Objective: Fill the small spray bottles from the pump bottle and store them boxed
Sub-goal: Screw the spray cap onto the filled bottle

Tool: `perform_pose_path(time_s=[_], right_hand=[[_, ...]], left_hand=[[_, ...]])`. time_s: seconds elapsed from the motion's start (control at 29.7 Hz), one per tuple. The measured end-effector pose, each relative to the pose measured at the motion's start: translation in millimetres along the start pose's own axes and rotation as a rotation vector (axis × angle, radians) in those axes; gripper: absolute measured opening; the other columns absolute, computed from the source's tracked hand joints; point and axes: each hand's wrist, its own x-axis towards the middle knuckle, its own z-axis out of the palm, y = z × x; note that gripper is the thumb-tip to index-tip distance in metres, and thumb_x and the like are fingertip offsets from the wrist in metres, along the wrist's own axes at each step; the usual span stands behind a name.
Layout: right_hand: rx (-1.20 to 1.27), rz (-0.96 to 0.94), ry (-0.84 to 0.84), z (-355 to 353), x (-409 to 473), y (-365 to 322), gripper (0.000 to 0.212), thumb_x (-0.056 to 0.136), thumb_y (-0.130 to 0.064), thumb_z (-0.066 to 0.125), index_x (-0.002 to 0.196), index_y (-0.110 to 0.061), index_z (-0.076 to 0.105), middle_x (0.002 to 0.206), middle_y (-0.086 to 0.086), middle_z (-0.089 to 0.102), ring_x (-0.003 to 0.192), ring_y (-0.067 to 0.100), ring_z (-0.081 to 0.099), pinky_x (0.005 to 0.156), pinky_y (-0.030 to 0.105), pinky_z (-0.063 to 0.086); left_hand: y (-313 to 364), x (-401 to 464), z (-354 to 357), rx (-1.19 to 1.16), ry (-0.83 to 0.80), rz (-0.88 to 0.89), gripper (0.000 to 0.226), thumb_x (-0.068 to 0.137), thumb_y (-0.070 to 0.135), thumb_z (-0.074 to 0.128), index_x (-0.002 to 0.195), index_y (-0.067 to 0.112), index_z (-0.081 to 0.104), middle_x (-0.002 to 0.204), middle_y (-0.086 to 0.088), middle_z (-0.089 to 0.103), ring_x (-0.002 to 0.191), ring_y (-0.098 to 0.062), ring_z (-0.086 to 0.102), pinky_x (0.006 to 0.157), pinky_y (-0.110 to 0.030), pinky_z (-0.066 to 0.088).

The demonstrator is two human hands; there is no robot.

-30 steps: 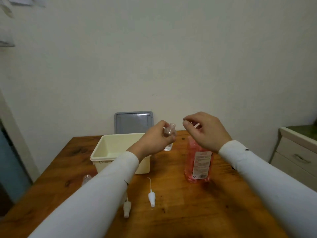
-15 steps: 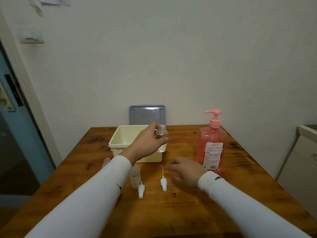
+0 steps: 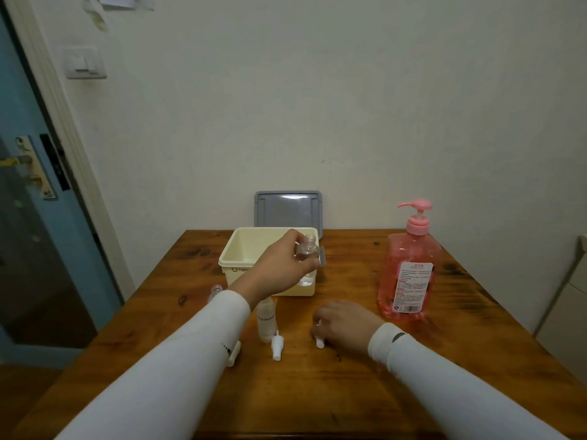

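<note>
My left hand point(image 3: 281, 268) grips a small clear spray bottle point(image 3: 307, 252) with no cap, held upright above the front right corner of the cream box point(image 3: 241, 249). My right hand point(image 3: 344, 325) lies on the table with its fingers curled round a white spray cap point(image 3: 318, 339). The pink pump bottle point(image 3: 409, 271) stands upright to the right. Another small bottle point(image 3: 266, 319) stands beside my left forearm, and a third one point(image 3: 216, 290) stands further left. A second white spray cap point(image 3: 277, 346) lies on the wood, and a third point(image 3: 233, 355) pokes out under my left sleeve.
The grey box lid point(image 3: 288, 212) leans against the wall behind the box. The wooden table point(image 3: 317, 392) ends at the left near a blue door point(image 3: 28, 236); a grey cabinet point(image 3: 568, 312) stands at the right.
My right hand dropped from the pump bottle's head to the table and closed on a spray cap. My left hand kept holding the small bottle. The camera tilted and pulled back.
</note>
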Motion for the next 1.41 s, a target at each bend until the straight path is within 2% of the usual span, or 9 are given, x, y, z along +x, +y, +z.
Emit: perform_pose_path(time_s=[0.07,0.2,0.34,0.44,0.61,0.71,0.94,1.14,1.41], right_hand=[[0.03,0.043,0.155,-1,-4,3,0.027,0.079,-0.024,0.066,0.105,-0.022,0.07,0.101,0.003,0.069,0.09,0.021,0.067,0.07,0.032,0.056],[0.229,0.257,0.415,-28,-12,10,0.039,0.087,-0.036,0.044,0.112,-0.018,0.068,0.11,0.004,0.068,0.098,0.021,0.066,0.078,0.03,0.055],[0.414,0.476,0.632,-69,-19,24,0.032,0.088,-0.024,0.063,0.119,-0.015,0.065,0.117,0.004,0.067,0.107,0.017,0.059,0.091,0.029,0.048],[0.561,0.587,0.78,-102,-19,32,0.031,0.088,-0.023,0.066,0.118,-0.016,0.065,0.109,-0.001,0.067,0.097,0.008,0.058,0.085,0.017,0.046],[0.819,0.69,0.953,-141,-13,38,0.023,0.09,-0.032,0.062,0.111,-0.025,0.066,0.097,-0.014,0.065,0.092,0.003,0.061,0.08,0.021,0.051],[0.875,0.68,1.001,-153,-13,38,0.014,0.09,-0.032,0.062,0.104,-0.031,0.064,0.093,-0.022,0.063,0.09,0.0,0.061,0.078,0.018,0.051],[0.854,0.653,0.994,-159,-9,36,0.005,0.091,-0.033,0.06,0.093,-0.037,0.063,0.088,-0.023,0.064,0.084,-0.004,0.061,0.071,0.011,0.049],[0.812,0.673,0.909,-149,-8,35,0.023,0.09,-0.029,0.062,0.112,-0.023,0.066,0.094,-0.014,0.064,0.088,-0.001,0.06,0.073,0.013,0.047],[0.797,0.679,0.943,-155,-9,36,0.02,0.089,-0.025,0.064,0.108,-0.021,0.068,0.09,-0.014,0.063,0.082,-0.003,0.059,0.067,0.002,0.045]], left_hand=[[-2,0,0,0.004,0.003,-0.003,0.04,0.089,0.033,0.064,0.122,0.021,0.045,0.114,0.003,0.059,0.099,-0.017,0.06,0.081,-0.029,0.05],[-6,2,0,0.012,0.007,-0.001,0.041,0.089,0.035,0.063,0.124,0.023,0.045,0.118,0.003,0.058,0.1,-0.015,0.058,0.082,-0.028,0.048],[-5,2,2,0.002,0.009,0.004,0.042,0.09,0.033,0.063,0.126,0.022,0.044,0.117,0.005,0.056,0.102,-0.016,0.057,0.08,-0.027,0.045],[-4,2,4,0.001,0.005,0.0,0.041,0.09,0.032,0.064,0.125,0.023,0.044,0.112,0.008,0.053,0.101,-0.014,0.055,0.08,-0.026,0.044],[-6,5,9,0.011,-0.024,-0.024,0.042,0.087,0.032,0.067,0.122,0.026,0.043,0.112,0.008,0.055,0.099,-0.014,0.057,0.083,-0.029,0.049],[-6,5,10,0.02,-0.039,-0.03,0.045,0.086,0.031,0.068,0.124,0.025,0.043,0.119,0.003,0.057,0.1,-0.016,0.058,0.085,-0.03,0.051],[-4,6,13,0.032,-0.052,-0.012,0.047,0.085,0.029,0.071,0.125,0.025,0.046,0.123,0.0,0.06,0.102,-0.017,0.059,0.084,-0.029,0.052],[-2,5,13,0.045,-0.061,0.014,0.046,0.084,0.029,0.071,0.123,0.025,0.047,0.121,0.002,0.06,0.101,-0.016,0.058,0.083,-0.027,0.05],[-2,3,12,0.044,-0.084,0.018,0.045,0.085,0.029,0.071,0.123,0.026,0.047,0.122,0.003,0.058,0.099,-0.013,0.056,0.081,-0.025,0.046]])
